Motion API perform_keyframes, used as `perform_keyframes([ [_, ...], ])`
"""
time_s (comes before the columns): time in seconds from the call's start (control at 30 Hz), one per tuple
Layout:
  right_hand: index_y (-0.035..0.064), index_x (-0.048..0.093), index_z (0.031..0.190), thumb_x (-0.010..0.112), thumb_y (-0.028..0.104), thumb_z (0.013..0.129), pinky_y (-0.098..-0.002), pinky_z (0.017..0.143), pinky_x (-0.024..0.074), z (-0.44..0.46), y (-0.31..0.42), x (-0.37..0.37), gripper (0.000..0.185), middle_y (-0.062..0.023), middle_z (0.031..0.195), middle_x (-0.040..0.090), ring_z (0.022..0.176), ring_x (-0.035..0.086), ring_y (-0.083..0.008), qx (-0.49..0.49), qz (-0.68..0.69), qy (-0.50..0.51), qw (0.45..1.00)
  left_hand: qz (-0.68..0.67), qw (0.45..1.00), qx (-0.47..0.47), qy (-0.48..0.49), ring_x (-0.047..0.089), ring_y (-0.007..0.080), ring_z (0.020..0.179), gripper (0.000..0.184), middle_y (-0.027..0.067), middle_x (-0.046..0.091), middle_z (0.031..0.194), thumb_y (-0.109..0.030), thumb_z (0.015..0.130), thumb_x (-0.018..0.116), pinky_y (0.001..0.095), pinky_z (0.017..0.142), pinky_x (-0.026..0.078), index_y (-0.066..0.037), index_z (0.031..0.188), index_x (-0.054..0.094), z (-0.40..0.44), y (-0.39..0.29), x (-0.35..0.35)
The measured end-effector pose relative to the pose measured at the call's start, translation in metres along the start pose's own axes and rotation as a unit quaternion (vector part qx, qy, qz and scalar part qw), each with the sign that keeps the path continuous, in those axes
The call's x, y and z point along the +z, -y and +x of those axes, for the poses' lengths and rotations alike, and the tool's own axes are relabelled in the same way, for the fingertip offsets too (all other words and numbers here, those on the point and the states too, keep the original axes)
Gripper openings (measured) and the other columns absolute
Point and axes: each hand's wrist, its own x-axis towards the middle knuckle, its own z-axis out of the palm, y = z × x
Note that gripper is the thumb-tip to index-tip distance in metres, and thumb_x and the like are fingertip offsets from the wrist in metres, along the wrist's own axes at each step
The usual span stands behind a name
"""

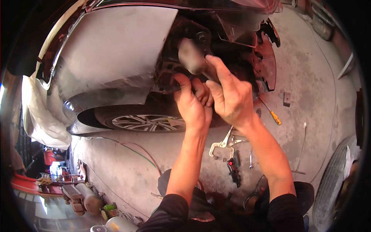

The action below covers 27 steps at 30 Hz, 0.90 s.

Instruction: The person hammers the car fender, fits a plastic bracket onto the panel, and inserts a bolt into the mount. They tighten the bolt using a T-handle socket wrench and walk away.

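In my right hand point(234, 96) is what looks like a hammer point(191, 57), its pale rounded head smeared by motion and its short handle running into my fingers. My left hand point(193, 100) is just left of it with the fingers curled and the thumb up, against the dark metal edge behind the fender point(116, 50). What those fingers grip, if anything, is hidden. The fender is dull grey and ends at a straight cut edge beside my hands. Below it sits the wheel point(148, 123) with silver spokes.
On the concrete floor lie locking clamps point(222, 145), a black tool with a red button point(233, 170), a yellow-handled screwdriver point(275, 117) and a small metal block point(286, 99). A tyre point(334, 185) stands at right. A compressor point(87, 197) and hoses are at lower left.
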Motion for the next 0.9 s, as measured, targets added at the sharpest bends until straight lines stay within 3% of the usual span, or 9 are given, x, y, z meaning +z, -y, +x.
perform_keyframes([
  [0.07,-0.0039,0.055,0.138,0.064,0.011,0.099,-0.0373,0.069,0.0607,0.009,0.002,0.001,0.043,-0.0230,0.110,0.073,0.087,0.076,-0.0364,0.026,-0.008,-0.006,1.000,0.039,0.997,-0.003,-0.072,0.038,0.0023,0.056,0.044,-0.0064,0.048,0.077,-0.056,0.104,0.051,0.0223,0.049,0.026,-0.012,0.099,0.051,0.001,-0.002,0.017],
  [0.17,-0.0020,0.055,0.139,0.065,0.012,0.098,-0.0375,0.066,0.0589,0.004,-0.001,0.001,0.044,-0.0210,0.106,0.073,0.083,0.074,-0.0350,-0.017,-0.001,-0.021,1.000,0.143,0.936,-0.009,-0.321,0.027,0.0077,0.042,0.063,-0.0056,0.025,0.052,-0.060,0.102,0.050,0.0262,0.040,0.020,-0.015,0.061,0.035,0.018,-0.010,0.080],
  [0.33,-0.0004,0.060,0.135,0.071,0.014,0.093,-0.0380,0.054,0.0542,0.015,-0.007,0.012,0.046,-0.0168,0.089,0.072,0.065,0.070,-0.0288,-0.037,-0.010,-0.074,0.997,0.089,0.952,-0.012,-0.293,0.028,0.0073,0.041,0.058,-0.0054,0.027,0.052,-0.057,0.103,0.051,0.0265,0.039,0.022,-0.011,0.069,0.046,0.009,-0.011,0.067],
  [0.53,-0.0046,0.059,0.133,0.066,0.012,0.098,-0.0361,0.066,0.0588,0.011,0.009,0.000,0.039,-0.0215,0.111,0.073,0.083,0.076,-0.0309,0.029,0.021,-0.034,0.999,0.108,0.954,-0.072,-0.270,0.031,0.0095,0.040,0.068,-0.0043,0.029,0.051,-0.060,0.101,0.053,0.0267,0.039,0.024,-0.013,0.056,0.032,0.006,-0.018,0.065],
  [0.57,-0.0059,0.058,0.134,0.062,0.014,0.101,-0.0327,0.062,0.0540,0.003,0.003,-0.003,0.039,-0.0167,0.099,0.068,0.074,0.068,-0.0245,0.035,0.030,-0.044,0.998,0.085,0.964,-0.053,-0.248,0.036,0.0087,0.041,0.060,-0.0027,0.036,0.051,-0.049,0.104,0.058,0.0264,0.040,0.028,-0.005,0.064,0.054,-0.001,-0.012,0.054],
  [0.67,-0.0080,0.053,0.137,0.052,0.023,0.108,-0.0240,0.052,0.0404,-0.027,-0.005,-0.016,0.042,-0.0046,0.072,0.056,0.055,0.049,-0.0093,0.084,0.078,-0.070,0.991,0.227,0.924,-0.093,-0.292,0.043,0.0072,0.047,0.038,0.0005,0.047,0.057,-0.032,0.106,0.060,0.0240,0.044,0.034,0.004,0.099,0.072,-0.024,-0.003,0.069],
  [0.7,-0.0074,0.052,0.138,0.050,0.026,0.109,-0.0219,0.050,0.0366,-0.040,-0.002,-0.021,0.044,-0.0021,0.069,0.052,0.053,0.045,-0.0069,0.122,0.108,-0.078,0.984,0.338,0.912,-0.063,-0.223,0.053,0.0064,0.056,0.038,0.0090,0.066,0.075,-0.019,0.105,0.059,0.0248,0.049,0.043,0.004,0.135,0.062,-0.042,0.004,0.067],
  [0.77,-0.0070,0.050,0.138,0.046,0.030,0.110,-0.0198,0.048,0.0309,-0.053,0.006,-0.028,0.047,0.0011,0.067,0.048,0.051,0.038,-0.0043,0.160,0.142,-0.117,0.970,0.468,0.874,0.076,-0.109,0.052,0.0073,0.056,0.046,0.0097,0.065,0.088,-0.010,0.103,0.059,0.0269,0.052,0.044,0.002,0.146,0.050,-0.047,0.009,0.065],
  [0.9,-0.0104,0.052,0.137,0.047,0.025,0.107,-0.0211,0.048,0.0329,-0.069,0.006,-0.034,0.046,0.0000,0.068,0.050,0.051,0.041,-0.0050,0.222,0.113,-0.117,0.961,0.603,0.780,0.157,-0.053,0.050,0.0186,0.046,0.070,0.0130,0.058,0.059,-0.007,0.100,0.059,0.0320,0.049,0.044,0.001,0.160,0.023,0.003,-0.024,0.080],
])
